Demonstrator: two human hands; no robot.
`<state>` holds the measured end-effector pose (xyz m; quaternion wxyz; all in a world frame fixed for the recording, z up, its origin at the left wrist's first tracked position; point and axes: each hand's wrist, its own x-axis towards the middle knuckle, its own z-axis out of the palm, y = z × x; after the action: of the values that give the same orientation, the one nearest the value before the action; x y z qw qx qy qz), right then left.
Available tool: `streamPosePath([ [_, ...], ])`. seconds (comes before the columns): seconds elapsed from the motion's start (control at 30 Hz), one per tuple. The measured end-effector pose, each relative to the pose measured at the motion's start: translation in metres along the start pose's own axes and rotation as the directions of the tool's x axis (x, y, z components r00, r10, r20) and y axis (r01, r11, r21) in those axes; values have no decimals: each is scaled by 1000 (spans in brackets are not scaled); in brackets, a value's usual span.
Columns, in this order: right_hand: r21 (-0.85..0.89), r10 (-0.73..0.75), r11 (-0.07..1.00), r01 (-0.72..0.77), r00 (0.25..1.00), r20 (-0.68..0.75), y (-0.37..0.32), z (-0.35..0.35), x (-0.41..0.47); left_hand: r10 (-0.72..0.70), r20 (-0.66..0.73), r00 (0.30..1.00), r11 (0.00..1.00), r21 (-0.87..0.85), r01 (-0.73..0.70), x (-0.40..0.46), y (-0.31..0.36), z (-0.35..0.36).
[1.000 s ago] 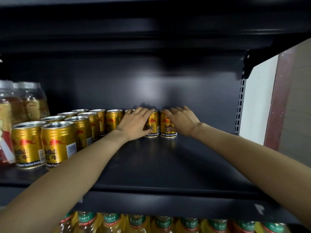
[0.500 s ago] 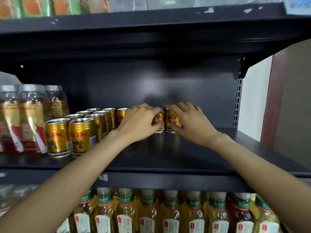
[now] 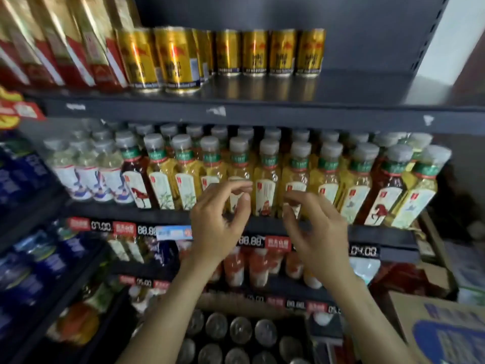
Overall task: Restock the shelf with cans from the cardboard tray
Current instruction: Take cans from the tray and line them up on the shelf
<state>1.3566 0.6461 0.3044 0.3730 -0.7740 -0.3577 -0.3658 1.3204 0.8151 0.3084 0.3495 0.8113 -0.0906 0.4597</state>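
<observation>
Reaching between loads is the step in hand, as I judge it: both my hands hang at mid-frame holding nothing, in front of the bottle rows. The shelf [image 3: 262, 101] being restocked spans the upper part of the frame; its right portion beyond the last can lies bare. Gold cans [image 3: 267, 52] stand upright there in a row along the back, upper centre, with two more [image 3: 160, 59] nearer the front edge at upper left, beside red-and-gold cartons [image 3: 65, 48]. Silver can tops [image 3: 228, 334] pack the bottom centre; the cardboard tray under them is too dark to make out. My left hand [image 3: 217, 222] and right hand [image 3: 315, 227] both show loosely curled, empty fingers. The next move calls for lowering both hands to those tops and taking one can in each.
</observation>
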Motion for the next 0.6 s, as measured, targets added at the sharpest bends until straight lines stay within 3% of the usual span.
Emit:
streamPosePath([
  [0.1, 40, 213, 970, -238, 921, 326, 4, 14, -64, -294, 281, 914, 948, 208, 241, -64, -27, -16],
  [0.2, -49, 335, 931, -361, 795, 506, 11, 26, -123, -526, 489, 696, 844, 401, 357, -127, -53, -34],
  [0.27, -111, 407, 898, -425, 709, 575, 15, 33, -156, -616, 537, 576, 786, 464, 408, -164, -66, -45],
  [0.37, -194, 464, 865, -463, 586, 664, 16, 42, -197, -656, 563, 503, 755, 508, 415, -209, -77, -51],
  [0.47, -329, 466, 879, -346, 468, 751, 18, 42, -228, -680, 621, 390, 733, 559, 387, -235, -72, -47],
  [0.6, -376, 489, 859, -348, 339, 804, 19, 14, -257, -510, 796, 328, 858, 439, 269, -252, -45, -35],
])
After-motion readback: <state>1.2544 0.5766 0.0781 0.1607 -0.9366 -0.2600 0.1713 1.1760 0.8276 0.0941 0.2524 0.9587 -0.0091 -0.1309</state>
